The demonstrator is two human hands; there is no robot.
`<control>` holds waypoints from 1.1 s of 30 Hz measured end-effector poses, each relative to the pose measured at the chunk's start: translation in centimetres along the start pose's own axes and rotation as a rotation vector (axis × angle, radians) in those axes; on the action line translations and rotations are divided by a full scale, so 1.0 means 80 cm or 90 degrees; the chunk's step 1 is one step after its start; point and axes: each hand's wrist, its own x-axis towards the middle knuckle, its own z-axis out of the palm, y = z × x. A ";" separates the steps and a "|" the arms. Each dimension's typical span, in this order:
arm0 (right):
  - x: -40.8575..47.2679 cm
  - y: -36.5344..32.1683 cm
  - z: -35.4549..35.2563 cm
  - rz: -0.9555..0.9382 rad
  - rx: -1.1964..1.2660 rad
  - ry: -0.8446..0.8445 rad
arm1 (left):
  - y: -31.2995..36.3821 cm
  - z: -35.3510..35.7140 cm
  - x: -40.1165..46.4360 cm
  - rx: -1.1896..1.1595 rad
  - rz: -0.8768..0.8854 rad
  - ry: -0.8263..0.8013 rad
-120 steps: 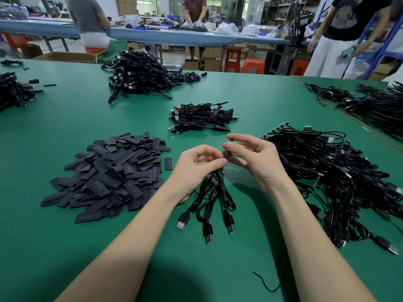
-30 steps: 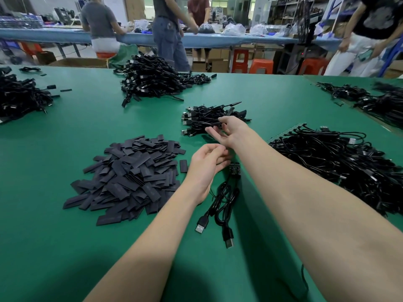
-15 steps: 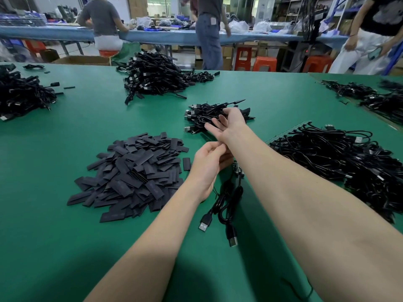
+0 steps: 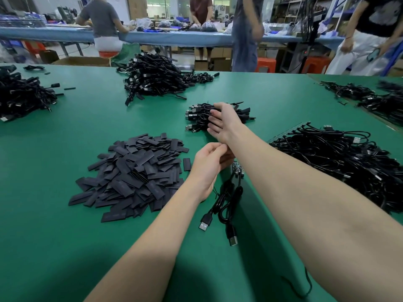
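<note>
My left hand (image 4: pixel 208 167) has its fingers curled round the top of a small bundle of black USB cables (image 4: pixel 227 196) above the green table. The bundle's little circuit-board ends (image 4: pixel 237 168) show just right of the fingers. Its plugs (image 4: pixel 205 224) lie on the table. My right hand (image 4: pixel 224 123) is stretched forward, fingers straight, resting on a small pile of finished cables (image 4: pixel 196 115). A heap of flat black sleeve pieces (image 4: pixel 135 175) lies left of my left hand.
A large tangle of black cables (image 4: pixel 349 166) fills the table on the right. Other cable piles lie at the far middle (image 4: pixel 152 79), far left (image 4: pixel 19 94) and far right (image 4: pixel 381 99). Several people stand or sit at a blue table (image 4: pixel 174 38) behind.
My right hand left the bundle and reached forward onto the small cable pile. One plug fewer hangs from the bundle than four seconds ago. My left hand stayed in place.
</note>
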 end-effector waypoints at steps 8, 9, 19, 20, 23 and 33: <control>-0.020 -0.009 -0.031 -0.040 -0.119 0.020 | 0.000 0.000 0.002 0.000 0.005 0.005; -0.026 -0.010 -0.038 -0.062 -0.196 0.041 | 0.000 -0.001 0.003 0.001 0.007 0.005; -0.113 0.010 -0.117 -0.121 -0.920 0.105 | -0.001 -0.003 0.004 0.007 0.013 0.000; -0.119 0.012 -0.118 -0.110 -0.925 0.088 | -0.002 -0.003 0.004 0.005 0.014 0.002; -0.125 0.015 -0.116 -0.106 -0.924 0.059 | -0.002 -0.001 0.003 0.001 0.019 0.009; -0.129 0.010 -0.137 -0.119 -0.261 -0.103 | -0.003 -0.001 0.001 0.005 0.046 -0.020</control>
